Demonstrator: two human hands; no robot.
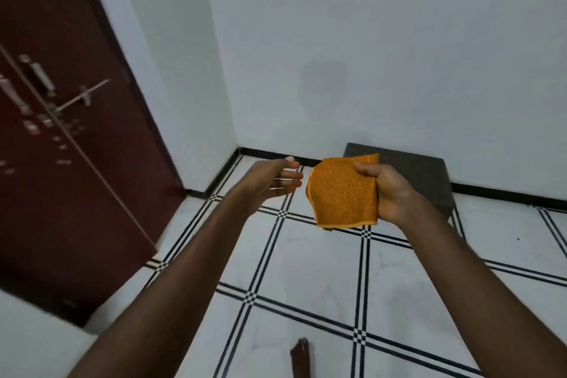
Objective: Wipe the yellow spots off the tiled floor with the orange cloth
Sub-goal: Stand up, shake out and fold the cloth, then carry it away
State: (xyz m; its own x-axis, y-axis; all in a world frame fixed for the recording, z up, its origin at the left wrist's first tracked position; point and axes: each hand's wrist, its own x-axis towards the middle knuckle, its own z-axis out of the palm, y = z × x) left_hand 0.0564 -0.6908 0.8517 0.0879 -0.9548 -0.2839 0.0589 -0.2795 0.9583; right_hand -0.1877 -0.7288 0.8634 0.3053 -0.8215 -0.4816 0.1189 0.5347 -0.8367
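Observation:
My right hand [389, 190] grips the folded orange cloth [340, 193] by its right edge, holding it up in the air above the floor. My left hand [273, 184] is open just left of the cloth, fingers stretched toward it without touching. The white tiled floor [322, 279] with black double lines spreads below both arms. No yellow spots show on the visible tiles.
A dark red double door [61, 132] with metal handles and a latch stands at the left. A dark grey low block [426, 175] sits against the white wall behind the cloth. A foot [300, 356] shows at the bottom edge.

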